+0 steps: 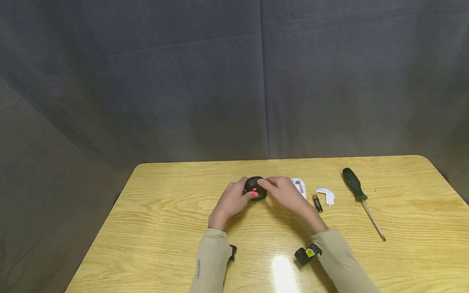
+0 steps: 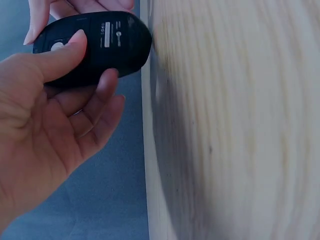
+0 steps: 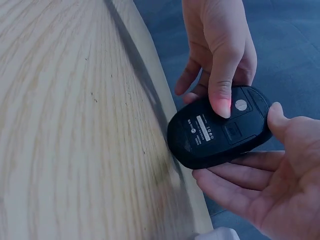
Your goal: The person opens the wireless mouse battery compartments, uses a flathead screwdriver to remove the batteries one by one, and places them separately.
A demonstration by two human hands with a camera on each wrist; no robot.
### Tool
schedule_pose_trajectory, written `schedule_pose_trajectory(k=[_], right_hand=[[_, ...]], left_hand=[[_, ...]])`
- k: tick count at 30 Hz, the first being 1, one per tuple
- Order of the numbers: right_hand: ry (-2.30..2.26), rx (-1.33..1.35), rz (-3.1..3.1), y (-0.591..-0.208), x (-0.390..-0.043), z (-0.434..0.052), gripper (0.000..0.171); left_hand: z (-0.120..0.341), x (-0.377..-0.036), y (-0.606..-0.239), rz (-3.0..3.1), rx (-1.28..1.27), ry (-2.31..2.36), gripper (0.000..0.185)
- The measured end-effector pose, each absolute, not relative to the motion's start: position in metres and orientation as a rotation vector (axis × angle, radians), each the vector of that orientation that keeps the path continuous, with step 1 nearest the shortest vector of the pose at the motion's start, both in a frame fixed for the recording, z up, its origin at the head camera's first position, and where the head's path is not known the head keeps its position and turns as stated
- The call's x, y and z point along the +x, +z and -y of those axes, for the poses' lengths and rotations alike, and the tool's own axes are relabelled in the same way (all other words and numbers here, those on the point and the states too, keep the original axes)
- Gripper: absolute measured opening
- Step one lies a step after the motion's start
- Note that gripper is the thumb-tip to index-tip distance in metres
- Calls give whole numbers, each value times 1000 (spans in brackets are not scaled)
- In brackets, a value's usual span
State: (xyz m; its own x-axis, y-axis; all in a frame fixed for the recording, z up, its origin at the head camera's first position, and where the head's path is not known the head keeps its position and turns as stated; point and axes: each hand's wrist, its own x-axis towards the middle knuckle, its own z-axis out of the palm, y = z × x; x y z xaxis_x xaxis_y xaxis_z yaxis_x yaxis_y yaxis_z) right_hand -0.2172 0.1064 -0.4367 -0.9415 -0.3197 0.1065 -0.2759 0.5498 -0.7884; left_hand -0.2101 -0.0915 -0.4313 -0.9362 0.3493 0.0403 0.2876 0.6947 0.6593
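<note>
Your L hand (image 1: pixel 231 199) & R hand (image 1: pixel 287 195) both grip the blk mouse (image 3: pixel 217 137) nr far edge of table (image 1: pixel 161 228), which extends well L.

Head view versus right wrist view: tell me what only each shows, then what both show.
Head view only: the screwdriver, the battery and the sleeves.
Right wrist view only: the label with distinct print.
Both: the left hand and the right hand holding the black mouse, the table and the dark cloth.
A white thing at the right wrist view's bottom edge is too cut off to identify.
</note>
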Motion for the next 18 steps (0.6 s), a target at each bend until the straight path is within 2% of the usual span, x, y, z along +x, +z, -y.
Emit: schedule_pose_trajectory(k=[8,16,18], right_hand=[[-1623,-433,-2543,-440,-218,-111,42],[-1752,-305,-2421,-434,-217,-108,37],[-1824,-291,-2361,-433,-218,-108,40]], left_hand=[[87,-210,-430,-2694,487,1261,45],[80,-208,-426,-2695,426,1341,42],[78,-208,-425,-2677,417,1368,45]])
